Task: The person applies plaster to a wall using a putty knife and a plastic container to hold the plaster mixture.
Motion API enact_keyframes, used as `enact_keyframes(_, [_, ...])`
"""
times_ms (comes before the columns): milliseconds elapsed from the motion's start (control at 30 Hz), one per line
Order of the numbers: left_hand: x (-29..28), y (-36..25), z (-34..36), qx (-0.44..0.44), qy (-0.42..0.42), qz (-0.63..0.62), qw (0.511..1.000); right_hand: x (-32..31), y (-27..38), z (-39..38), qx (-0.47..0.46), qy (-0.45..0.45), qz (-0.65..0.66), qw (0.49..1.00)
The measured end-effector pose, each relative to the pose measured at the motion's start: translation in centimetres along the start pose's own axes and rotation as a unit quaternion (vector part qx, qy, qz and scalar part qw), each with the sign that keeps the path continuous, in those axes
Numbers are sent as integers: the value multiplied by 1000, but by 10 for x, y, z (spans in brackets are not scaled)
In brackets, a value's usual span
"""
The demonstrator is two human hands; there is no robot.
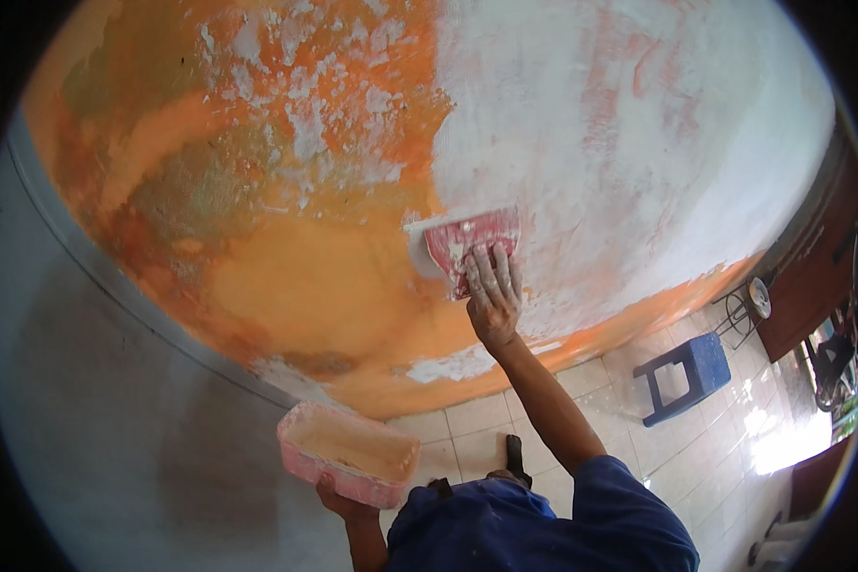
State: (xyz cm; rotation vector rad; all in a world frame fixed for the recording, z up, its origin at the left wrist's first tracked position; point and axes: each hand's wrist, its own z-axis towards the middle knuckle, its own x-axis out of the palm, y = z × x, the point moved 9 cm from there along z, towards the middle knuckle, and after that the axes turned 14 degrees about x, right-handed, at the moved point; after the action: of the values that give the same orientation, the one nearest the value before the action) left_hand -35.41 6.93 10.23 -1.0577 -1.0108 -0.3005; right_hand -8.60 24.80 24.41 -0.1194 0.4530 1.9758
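My right hand (492,296), dusted with white, is closed on a wide red putty knife (475,238). The blade lies against the wall, at the border between orange paint (305,272) and a white, smeared coat (543,114). In my left hand (341,500) is a pink rectangular tub (391,491), gripped at its near side. Pale filler (343,440) coats the tub's inside. My left fingers are mostly hidden beneath the tub.
A blue plastic stool (705,367) stands on the tiled floor (481,413) to the right. Behind it is a wire stand (737,313) with a round pale top. A grey wall (95,381) meets the orange one at the left. Bright light falls across the floor at right.
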Motion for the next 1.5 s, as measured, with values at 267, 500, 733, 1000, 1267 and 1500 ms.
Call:
enact_keyframes(267, [3,-4,-5,13,9,-16,1000,4,-53,-172,109,168,-39,979])
enact_keyframes(500, [-1,-12,-3,45,-2,66,997,-30,11,-20,15,-7,3,1000])
enact_keyframes(733, [5,-7,2,52,35,28,998,37,-29,-119,25,125,-9,992])
enact_keyframes(1000, [3,-17,-3,53,16,33,998,-29,-15,-130,85,96,21,992])
enact_keyframes(1267, [9,-1,1,1,9,11,1000,-31,45,36,-5,-9,32,999])
enact_keyframes(1500, [-9,0,1,14,-11,7,1000,24,7,-108,72,180,-5,981])
